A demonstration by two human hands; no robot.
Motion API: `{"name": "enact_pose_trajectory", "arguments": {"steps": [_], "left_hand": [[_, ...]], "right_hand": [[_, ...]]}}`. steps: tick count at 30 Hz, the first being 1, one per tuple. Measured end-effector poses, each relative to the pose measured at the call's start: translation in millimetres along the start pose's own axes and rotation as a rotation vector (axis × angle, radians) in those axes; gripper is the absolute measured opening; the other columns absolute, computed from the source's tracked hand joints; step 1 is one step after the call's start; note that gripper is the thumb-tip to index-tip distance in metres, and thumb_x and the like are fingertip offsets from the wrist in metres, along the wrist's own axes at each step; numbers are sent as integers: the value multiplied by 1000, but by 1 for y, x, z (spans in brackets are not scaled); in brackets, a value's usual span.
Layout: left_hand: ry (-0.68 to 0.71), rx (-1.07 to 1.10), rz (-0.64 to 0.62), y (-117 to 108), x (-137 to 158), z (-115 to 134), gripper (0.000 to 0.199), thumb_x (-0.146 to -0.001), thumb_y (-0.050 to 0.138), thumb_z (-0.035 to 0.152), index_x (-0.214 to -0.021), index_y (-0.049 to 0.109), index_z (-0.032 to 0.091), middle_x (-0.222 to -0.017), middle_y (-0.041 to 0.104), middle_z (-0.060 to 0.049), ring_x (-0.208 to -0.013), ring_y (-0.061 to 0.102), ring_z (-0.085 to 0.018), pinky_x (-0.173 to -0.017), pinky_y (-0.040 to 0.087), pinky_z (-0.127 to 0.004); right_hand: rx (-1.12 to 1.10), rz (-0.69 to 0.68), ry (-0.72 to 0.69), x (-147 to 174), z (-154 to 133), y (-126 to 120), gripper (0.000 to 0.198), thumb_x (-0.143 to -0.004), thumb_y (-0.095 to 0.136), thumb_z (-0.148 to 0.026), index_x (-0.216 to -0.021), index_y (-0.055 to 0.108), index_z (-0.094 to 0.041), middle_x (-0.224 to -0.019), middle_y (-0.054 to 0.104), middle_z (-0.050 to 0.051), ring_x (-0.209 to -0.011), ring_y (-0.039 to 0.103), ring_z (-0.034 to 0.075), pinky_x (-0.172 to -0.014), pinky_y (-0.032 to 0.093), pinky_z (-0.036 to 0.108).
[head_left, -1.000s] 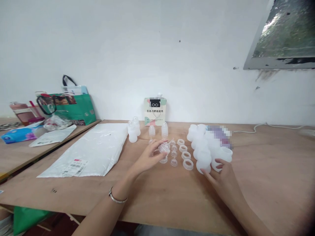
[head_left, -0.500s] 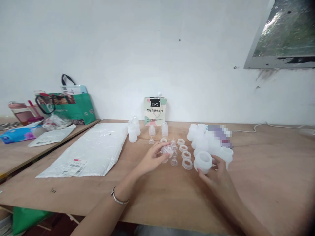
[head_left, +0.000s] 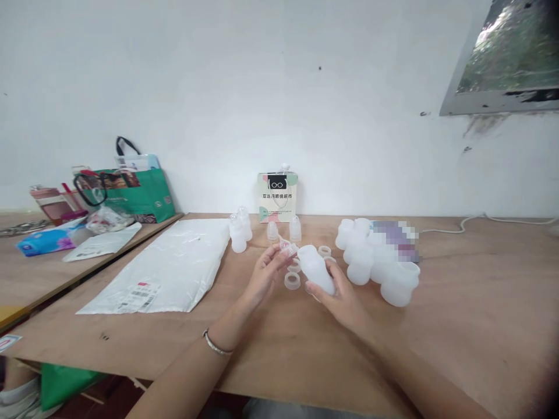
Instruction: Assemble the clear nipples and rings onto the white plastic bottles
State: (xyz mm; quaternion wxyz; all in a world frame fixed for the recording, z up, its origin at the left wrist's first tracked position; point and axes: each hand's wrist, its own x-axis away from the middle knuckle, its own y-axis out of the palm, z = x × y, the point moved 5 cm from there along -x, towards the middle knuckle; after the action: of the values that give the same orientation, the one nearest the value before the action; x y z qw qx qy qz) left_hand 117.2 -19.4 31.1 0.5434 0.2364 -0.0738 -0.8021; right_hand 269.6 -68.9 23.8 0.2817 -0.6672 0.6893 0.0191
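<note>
My left hand is closed on a clear bottle nipple in a ring, tilted toward the right. In my right hand is a frosted white baby bottle, lifted and tipped so its open mouth points up and left at the nipple. The two parts are very close; I cannot tell whether they touch. Below them a clear collar ring lies on the table, with more rings partly hidden behind the bottle. Several open bottles stand in a group to the right, the nearest one at its front.
Capped bottles stand beside a white plastic mailer at left. Clear domed caps stand before a small paper bag against the wall. A green bag and a tissue pack rest on the left table. A white cable runs along the back.
My right hand has picked up the bottle from the front of the group and carried it left, tipping it. The nipple in my left hand has turned and moved slightly left and up.
</note>
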Motion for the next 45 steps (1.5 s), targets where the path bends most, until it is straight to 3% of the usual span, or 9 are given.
{"name": "enact_pose_trajectory", "arguments": {"steps": [6,12,17,25,29,35,39,43,45], "left_hand": [[17,18,-4,4,1,1,27,-79,57,31,-103,54,18,-116,59,-8,-111,53,-20,-97,39,-36],[6,-20,-56,10,2,-5,36,-73,65,28,-106,54,18,-110,61,-8,-101,57,-20,-89,43,-33],[-3,-71,-70,8,2,-7,38,-75,63,28,-111,55,20,-113,59,-7,-107,52,-20,-90,40,-30],[30,-183,-123,15,4,-6,29,-73,64,29,-99,59,17,-103,61,-7,-93,55,-17,-81,41,-26],[16,-107,-179,17,5,-8,31,-75,63,28,-104,57,18,-106,60,-7,-96,54,-17,-81,40,-26],[-71,15,-303,26,10,-6,47,-78,58,32,-122,49,18,-122,53,-12,-112,47,-24,-92,35,-34],[-61,13,-247,22,7,-8,52,-77,58,39,-125,45,22,-130,47,-11,-117,44,-25,-94,34,-35],[-33,-12,-124,10,1,-8,45,-80,55,38,-122,47,24,-130,48,-9,-119,42,-24,-94,35,-34],[-2,-19,-136,9,1,-6,46,-81,50,43,-123,46,23,-128,49,-10,-119,43,-24,-94,35,-35]], "right_hand": [[28,-17,36,4,10,1,41,-72,60,-40,-107,44,-24,-104,56,5,-94,53,23,-78,42,34],[96,-22,-6,9,1,2,40,-79,51,-40,-114,43,-24,-107,58,4,-94,55,21,-78,43,33],[144,8,-15,10,2,3,41,-76,54,-42,-112,46,-24,-107,59,4,-94,56,21,-75,45,31],[179,54,9,11,5,1,41,-71,59,-43,-106,51,-24,-101,60,3,-89,56,21,-74,44,32],[21,20,49,12,6,5,40,-73,58,-42,-107,51,-22,-98,61,5,-89,56,21,-74,44,32],[-265,-140,91,11,4,16,35,-78,53,-42,-103,54,-17,-88,61,5,-85,56,20,-75,45,31],[-340,-124,111,12,3,15,42,-77,56,-42,-112,51,-19,-99,61,6,-92,56,21,-75,45,31],[-418,-120,153,14,4,14,48,-76,56,-44,-118,48,-23,-113,58,7,-96,57,23,-72,46,32],[-424,-111,173,14,5,14,49,-75,57,-45,-118,48,-24,-114,58,7,-95,58,23,-72,47,32]]}}
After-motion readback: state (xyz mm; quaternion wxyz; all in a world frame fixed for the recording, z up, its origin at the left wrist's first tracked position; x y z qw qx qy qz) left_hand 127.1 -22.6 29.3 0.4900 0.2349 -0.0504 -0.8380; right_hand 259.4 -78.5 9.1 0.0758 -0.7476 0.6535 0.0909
